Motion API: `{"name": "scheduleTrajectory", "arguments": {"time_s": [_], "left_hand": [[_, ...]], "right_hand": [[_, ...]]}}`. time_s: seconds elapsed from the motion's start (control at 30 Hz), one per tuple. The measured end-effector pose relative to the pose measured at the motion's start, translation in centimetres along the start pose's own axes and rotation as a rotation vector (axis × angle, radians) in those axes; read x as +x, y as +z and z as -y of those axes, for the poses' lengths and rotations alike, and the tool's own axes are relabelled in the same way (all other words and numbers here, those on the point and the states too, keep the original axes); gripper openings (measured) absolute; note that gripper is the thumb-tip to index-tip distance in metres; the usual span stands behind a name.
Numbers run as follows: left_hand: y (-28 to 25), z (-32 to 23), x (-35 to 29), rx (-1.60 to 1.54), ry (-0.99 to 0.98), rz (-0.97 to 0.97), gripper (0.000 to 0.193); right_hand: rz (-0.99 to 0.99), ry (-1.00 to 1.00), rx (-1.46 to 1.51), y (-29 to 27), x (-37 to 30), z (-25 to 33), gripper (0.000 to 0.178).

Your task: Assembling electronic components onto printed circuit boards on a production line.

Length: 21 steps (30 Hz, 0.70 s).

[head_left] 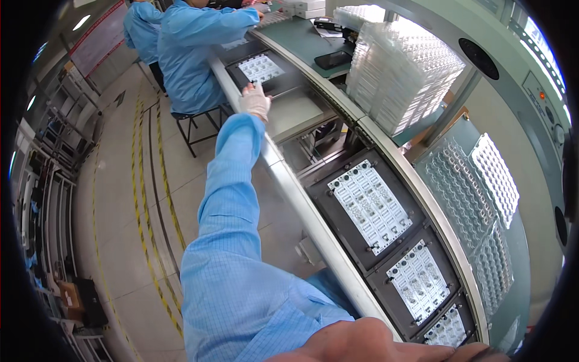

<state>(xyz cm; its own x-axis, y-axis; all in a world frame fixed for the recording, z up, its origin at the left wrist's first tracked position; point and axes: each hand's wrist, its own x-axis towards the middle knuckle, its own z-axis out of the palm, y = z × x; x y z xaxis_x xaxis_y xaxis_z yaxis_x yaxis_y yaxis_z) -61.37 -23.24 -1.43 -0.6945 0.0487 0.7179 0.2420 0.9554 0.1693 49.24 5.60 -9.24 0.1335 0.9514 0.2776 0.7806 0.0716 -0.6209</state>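
The gloved left hand was at the edge of the far black carrier, where a white circuit board panel lay; its grip, and the right hand's, I could not tell.

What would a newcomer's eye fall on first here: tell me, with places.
The tall stack of clear plastic trays, upper right of centre, would probably draw the eye first. Next comes the blue sleeve reaching up the middle to the gloved left hand, at the near edge of a dark frame bearing a white board. At lower right, three more white boards lie in a row.
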Motion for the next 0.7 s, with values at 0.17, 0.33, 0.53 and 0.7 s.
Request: {"name": "scheduleTrajectory", "arguments": {"time_s": [0.17, 0.33, 0.53, 0.7], "left_hand": [[-3.4, -3.0, 0.4, 0.059, -0.049, 0.363, 0.055], [-4.1, -1.3, -1.1, 0.066, 0.038, 0.254, 0.046], [-5.3, -0.9, -4.3, -0.059, 0.252, 0.148, 0.038], [-10.3, 3.3, -5.6, -0.204, 0.31, 0.215, 0.041]], "right_hand": [[0.004, 0.062, 0.024, -2.4, -0.6, 0.8, 0.041], [0.063, 0.114, 0.086, -1.5, -0.5, 1.6, 0.042], [0.151, 0.231, 0.109, -5.2, -5.8, 2.9, 0.046], [0.172, 0.239, 0.398, -1.9, -7.0, 4.7, 0.046]]}}
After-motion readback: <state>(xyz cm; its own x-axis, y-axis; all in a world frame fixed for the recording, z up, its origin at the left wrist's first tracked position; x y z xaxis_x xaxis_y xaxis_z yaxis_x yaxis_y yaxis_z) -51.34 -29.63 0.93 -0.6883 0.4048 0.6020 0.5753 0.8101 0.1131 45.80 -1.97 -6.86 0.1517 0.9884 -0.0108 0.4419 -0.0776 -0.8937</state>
